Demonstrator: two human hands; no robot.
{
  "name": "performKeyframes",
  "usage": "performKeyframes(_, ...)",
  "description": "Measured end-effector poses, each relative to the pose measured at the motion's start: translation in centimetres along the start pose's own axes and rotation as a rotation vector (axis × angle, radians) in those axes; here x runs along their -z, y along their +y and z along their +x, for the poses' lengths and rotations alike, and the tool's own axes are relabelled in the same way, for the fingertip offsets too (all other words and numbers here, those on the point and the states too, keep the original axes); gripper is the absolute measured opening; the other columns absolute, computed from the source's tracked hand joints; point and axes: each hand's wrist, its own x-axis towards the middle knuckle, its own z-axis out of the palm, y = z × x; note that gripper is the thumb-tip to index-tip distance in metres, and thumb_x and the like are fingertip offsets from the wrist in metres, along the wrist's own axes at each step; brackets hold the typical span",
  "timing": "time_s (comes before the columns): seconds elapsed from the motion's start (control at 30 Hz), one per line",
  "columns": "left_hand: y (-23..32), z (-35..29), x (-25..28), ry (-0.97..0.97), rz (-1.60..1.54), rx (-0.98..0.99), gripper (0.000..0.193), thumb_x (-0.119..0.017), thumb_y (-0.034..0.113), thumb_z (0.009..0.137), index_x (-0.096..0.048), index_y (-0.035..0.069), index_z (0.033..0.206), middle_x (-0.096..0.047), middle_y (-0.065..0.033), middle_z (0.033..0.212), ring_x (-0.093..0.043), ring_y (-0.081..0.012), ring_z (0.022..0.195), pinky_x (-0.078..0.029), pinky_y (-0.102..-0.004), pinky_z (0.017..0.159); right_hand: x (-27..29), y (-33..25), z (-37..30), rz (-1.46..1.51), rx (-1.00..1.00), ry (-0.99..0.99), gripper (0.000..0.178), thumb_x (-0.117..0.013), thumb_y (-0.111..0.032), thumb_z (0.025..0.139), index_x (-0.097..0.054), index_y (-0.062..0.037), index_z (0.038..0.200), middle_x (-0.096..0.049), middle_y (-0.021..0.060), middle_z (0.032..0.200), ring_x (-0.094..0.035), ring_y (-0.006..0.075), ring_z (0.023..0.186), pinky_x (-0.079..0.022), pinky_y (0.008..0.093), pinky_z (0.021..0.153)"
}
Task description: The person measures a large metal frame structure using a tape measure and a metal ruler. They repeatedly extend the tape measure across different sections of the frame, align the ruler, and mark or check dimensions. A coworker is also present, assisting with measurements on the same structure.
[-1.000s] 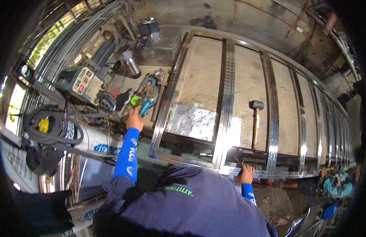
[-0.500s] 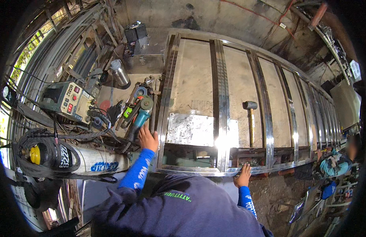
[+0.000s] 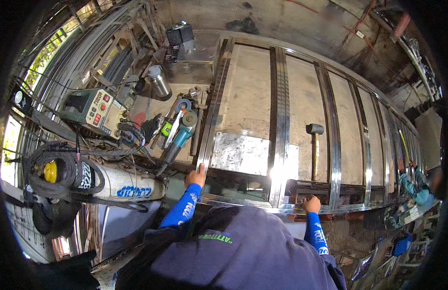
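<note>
- While the two hands stand well apart, both are at the frame (image 3: 280,96), which lies flat across the tan table (image 3: 301,82) before the person.
- Left hand (image 3: 195,178): at the outer side of the frame's left end rail, near the close corner, one digit pointing up along the metal; whether it grips, I cannot tell.
- Right hand (image 3: 311,205): curled closed on the near rail, right of the first crossbar.
- Frame: long, silvery, shiny metal, with straight crossbars dividing it into tall openings; bright glare sits on the lower crossbars, while the upper parts look darker. The fisheye view bends its far side.
- Inside it: a bright sheet (image 3: 241,152) low in the leftmost opening, and a mallet (image 3: 315,145), dark-headed and wooden-handled, in the next.
- Left of it: a teal grinder (image 3: 183,135), a steel flask (image 3: 159,84), a welder (image 3: 95,113) and a white cylinder (image 3: 112,181).
- Far right: another person's teal sleeve (image 3: 422,186), near the frame.
</note>
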Motion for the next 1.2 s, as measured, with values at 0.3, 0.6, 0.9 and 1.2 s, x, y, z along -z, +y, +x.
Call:
performKeyframes(0.3,-0.3,0.3,-1.1,0.216,0.015,-0.061,0.098,-0.036,0.083,0.091,-0.074,-0.006,0.109,-0.069,-0.0326,0.113,-0.063,-0.0518,0.112,-0.048,-0.0560,0.100,0.2,-1.5,0.7,0.129,0.006,-0.069,0.039,-0.063,-0.039,0.091,-0.077,-0.0080,0.109,-0.075,0.0214,0.101,-0.071,0.0406,0.099,-0.055,0.0502,0.092)
performKeyframes(0.6,-3.0,3.9,-2.8,0.260,0.036,-0.263,0.089,-0.030,0.068,0.103,-0.070,-0.010,0.113,-0.068,-0.0346,0.112,-0.061,-0.0534,0.106,-0.045,-0.0569,0.094,-1.6,-1.1,1.1,0.254,0.171,0.139,0.029,-0.057,-0.028,0.086,-0.074,-0.0052,0.094,-0.070,0.0170,0.108,-0.061,0.0349,0.112,-0.048,0.0495,0.097)
performKeyframes(0.9,-1.6,2.8,-2.5,0.392,0.336,-0.288,0.094,-0.028,0.072,0.101,-0.071,-0.012,0.107,-0.068,-0.0356,0.110,-0.062,-0.0532,0.104,-0.046,-0.0587,0.092,0.6,-1.8,1.1,0.321,0.061,-0.067,0.031,-0.055,-0.027,0.085,-0.073,-0.0041,0.094,-0.074,0.0215,0.095,-0.068,0.0382,0.102,-0.054,0.0500,0.091)
performKeyframes(1.2,-3.3,6.3,-4.0,0.388,0.419,-0.617,0.092,-0.032,0.070,0.102,-0.069,-0.014,0.109,-0.066,-0.0370,0.112,-0.062,-0.0537,0.104,-0.047,-0.0589,0.093,-1.3,-1.7,1.6,0.383,0.062,-0.025,0.031,-0.059,-0.028,0.078,-0.073,-0.0047,0.092,-0.072,0.0251,0.087,-0.070,0.0440,0.089,-0.055,0.0554,0.083)
